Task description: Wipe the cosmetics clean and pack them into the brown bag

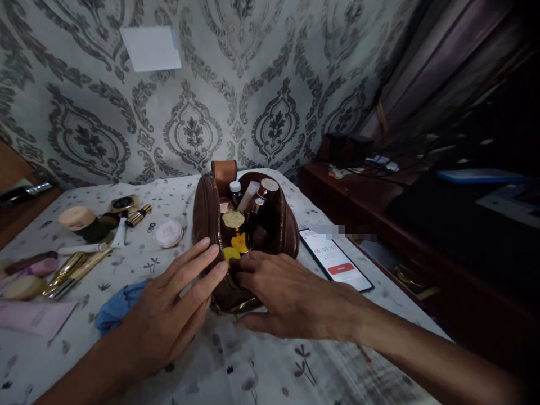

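A brown zip-up cosmetic bag (205, 208) stands unzipped on the cloth, packed with bottles and jars. My left hand (181, 304) lies along its front left side, fingers stretched out and nothing held. Over the front rim my right hand (291, 292) reaches in, its bent fingertips beside a round yellow item (231, 254); the thumb is apart, outside the bag, and some fingertips are hidden. Inside I see a gold-capped jar (233, 219), a white-capped dark bottle (235, 188), a pale tube (248, 194) and a jar with a silvery lid (270, 185).
Left of the bag lie a round compact (167, 233), a beige-lidded jar (76, 218), gold tubes (67, 270), a pink tube (34, 315) and a crumpled blue cloth (120, 306). A phone (335, 259) showing a timer lies right of it. Dark wooden furniture (337, 194) borders the right.
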A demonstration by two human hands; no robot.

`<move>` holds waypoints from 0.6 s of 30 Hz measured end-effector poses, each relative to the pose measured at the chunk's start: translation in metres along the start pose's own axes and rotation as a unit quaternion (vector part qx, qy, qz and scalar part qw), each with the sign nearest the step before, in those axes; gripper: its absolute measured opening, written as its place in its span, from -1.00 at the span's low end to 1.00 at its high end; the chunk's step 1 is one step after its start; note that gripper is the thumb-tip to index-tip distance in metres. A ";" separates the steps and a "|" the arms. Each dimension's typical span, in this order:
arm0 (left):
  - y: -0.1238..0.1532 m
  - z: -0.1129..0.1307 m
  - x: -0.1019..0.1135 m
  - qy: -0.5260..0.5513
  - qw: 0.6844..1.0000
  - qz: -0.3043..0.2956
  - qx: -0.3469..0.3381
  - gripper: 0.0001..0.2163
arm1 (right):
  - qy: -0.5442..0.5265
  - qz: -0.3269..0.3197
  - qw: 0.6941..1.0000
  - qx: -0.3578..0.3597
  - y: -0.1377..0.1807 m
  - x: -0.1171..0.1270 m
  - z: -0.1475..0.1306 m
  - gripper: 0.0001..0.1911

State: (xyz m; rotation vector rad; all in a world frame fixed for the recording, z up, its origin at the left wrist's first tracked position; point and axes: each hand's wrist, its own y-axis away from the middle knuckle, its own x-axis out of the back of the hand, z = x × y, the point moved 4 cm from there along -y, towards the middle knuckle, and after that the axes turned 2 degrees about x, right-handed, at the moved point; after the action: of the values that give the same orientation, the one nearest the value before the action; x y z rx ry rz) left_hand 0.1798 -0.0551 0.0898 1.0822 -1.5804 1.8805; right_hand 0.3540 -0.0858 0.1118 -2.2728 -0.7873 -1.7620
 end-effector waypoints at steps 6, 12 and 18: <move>-0.002 0.000 0.000 0.001 1.000 -0.002 -0.007 -0.49 | 0.030 0.003 1.000 -0.001 -0.002 -0.003 0.001 -0.60; -0.002 0.001 0.000 0.002 1.000 -0.002 -0.008 -0.48 | 0.050 0.001 0.999 0.018 -0.002 -0.003 0.001 -0.66; -0.005 0.003 0.000 -0.009 1.000 -0.007 -0.013 -0.52 | 0.062 0.045 0.997 0.014 0.003 -0.004 -0.003 -0.75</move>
State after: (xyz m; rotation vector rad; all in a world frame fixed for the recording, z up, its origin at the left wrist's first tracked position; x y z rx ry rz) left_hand 0.1848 -0.0562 0.0929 1.0999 -1.5996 1.8413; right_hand 0.3524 -0.0911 0.1096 -2.1226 -0.6706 -1.8192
